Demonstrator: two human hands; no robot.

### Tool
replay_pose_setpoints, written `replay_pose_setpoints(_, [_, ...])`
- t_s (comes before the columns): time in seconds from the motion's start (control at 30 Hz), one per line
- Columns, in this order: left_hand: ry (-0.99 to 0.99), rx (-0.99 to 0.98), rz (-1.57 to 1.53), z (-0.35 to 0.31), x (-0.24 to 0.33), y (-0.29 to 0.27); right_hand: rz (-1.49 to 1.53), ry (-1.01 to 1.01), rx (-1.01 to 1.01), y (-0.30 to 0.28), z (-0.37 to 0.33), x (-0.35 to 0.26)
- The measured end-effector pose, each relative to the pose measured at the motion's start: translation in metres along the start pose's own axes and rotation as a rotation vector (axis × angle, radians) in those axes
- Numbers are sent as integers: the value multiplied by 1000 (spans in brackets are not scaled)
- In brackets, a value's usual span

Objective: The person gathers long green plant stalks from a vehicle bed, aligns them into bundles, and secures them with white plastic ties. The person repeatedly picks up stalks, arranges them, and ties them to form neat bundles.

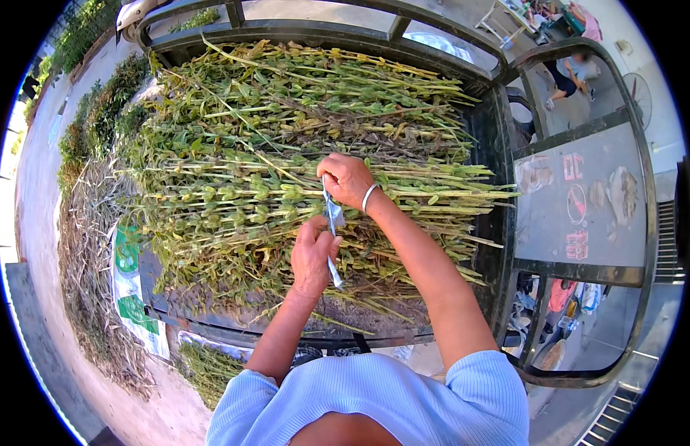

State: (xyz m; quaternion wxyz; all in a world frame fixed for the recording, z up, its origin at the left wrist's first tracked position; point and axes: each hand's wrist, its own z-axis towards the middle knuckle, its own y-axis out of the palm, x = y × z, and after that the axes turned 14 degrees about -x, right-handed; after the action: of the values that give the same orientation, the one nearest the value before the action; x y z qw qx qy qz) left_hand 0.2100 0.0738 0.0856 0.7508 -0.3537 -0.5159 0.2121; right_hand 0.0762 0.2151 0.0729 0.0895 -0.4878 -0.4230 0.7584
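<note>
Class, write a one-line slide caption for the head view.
Both hands, left and right, pull a pale strip taut over stacked green stalks.

The person wears a pale blue top of finely ribbed knit, its short sleeves ending above the elbows and sitting loosely around the upper arms. Both forearms are bare. On the right wrist sits a thin silvery bangle (368, 198), plain and narrow. The left hand (313, 256) and right hand (346, 180) are ungloved.
</note>
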Motion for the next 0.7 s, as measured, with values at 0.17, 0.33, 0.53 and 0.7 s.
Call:
replay_pose_setpoints(0.17, [-175, -46, -1339, 16, 2, 11, -66, -17, 2, 0, 1, -2])
replay_pose_setpoints(0.33, [-266, 68, -1313, 1, -4, 44, -69, 9, 25, 5, -5, 0])
replay_pose_setpoints(0.53, [-95, 34, -435, -37, -22, 68, -119, -73, 103, 26, -26, -18])
replay_pose_setpoints(0.7, [-150, -7, -1013, -48, -17, 9, -162, -39, -114, 15, -22, -29])
